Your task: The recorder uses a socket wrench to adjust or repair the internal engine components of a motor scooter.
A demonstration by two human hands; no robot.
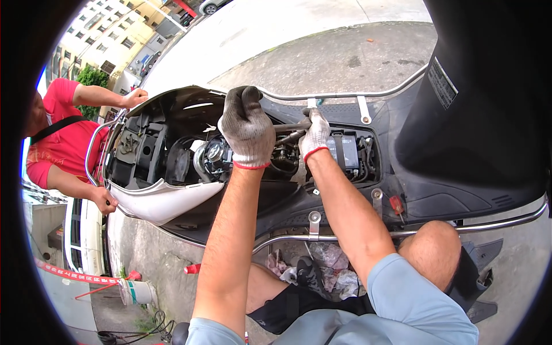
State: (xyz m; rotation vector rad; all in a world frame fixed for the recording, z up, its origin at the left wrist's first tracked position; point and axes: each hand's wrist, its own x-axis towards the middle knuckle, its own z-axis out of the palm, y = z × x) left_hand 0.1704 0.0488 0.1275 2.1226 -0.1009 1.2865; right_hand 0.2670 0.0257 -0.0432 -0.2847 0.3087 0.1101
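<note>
Both hands wear knitted work gloves with grey coating and red-edged white cuffs. My left hand (248,127) is closed in a fist over the open middle of a scooter (261,208), and a dark metal bar (292,127) runs from its right side. My right hand (316,133) is closed round the right end of that bar. What kind of tool the bar is, I cannot make out. Below the hands, the engine parts (284,155) are partly hidden. A black battery (344,150) sits in its bay just right of my right hand.
At the left, another person in a red shirt (72,141) has both hands at the scooter's rear rail (91,150). A red-handled screwdriver (397,204) lies on the footboard. Plastic bags (339,270) lie by my foot. A white bucket (138,292) stands at lower left.
</note>
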